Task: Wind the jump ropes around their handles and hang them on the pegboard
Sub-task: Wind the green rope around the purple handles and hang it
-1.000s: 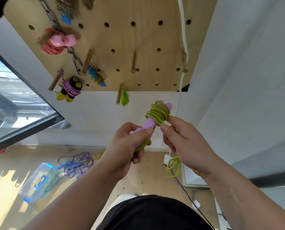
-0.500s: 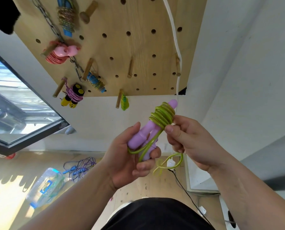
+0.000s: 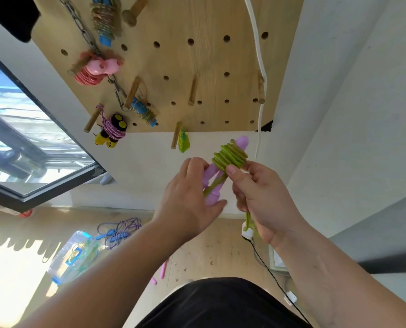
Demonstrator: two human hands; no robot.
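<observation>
A jump rope with lilac handles [image 3: 211, 183] and a green cord [image 3: 230, 155] is held up in front of me, below the wooden pegboard [image 3: 211, 65]. The cord sits in tight coils around the upper part of the handles. My right hand [image 3: 261, 197] pinches the cord just under the coils, thumb on top, and a green loop hangs below it. My left hand [image 3: 190, 202] holds the lower ends of the handles between fingers and thumb. Several wound ropes hang on pegs: a pink one [image 3: 95, 69], a yellow-black one [image 3: 112, 133], a blue one [image 3: 144, 112].
A bare peg [image 3: 193, 91] sticks out mid-board, and a small green bundle [image 3: 183, 143] hangs at the bottom edge. A white cable [image 3: 260, 67] runs down the board's right side. On the floor lie a tangled purple-blue rope [image 3: 119, 230] and a clear plastic box [image 3: 74, 254].
The view has tilted up toward the pegboard. My left hand has shifted its grip lower on the handles, its fingers now spread, while my right hand has stayed at the coils.
</observation>
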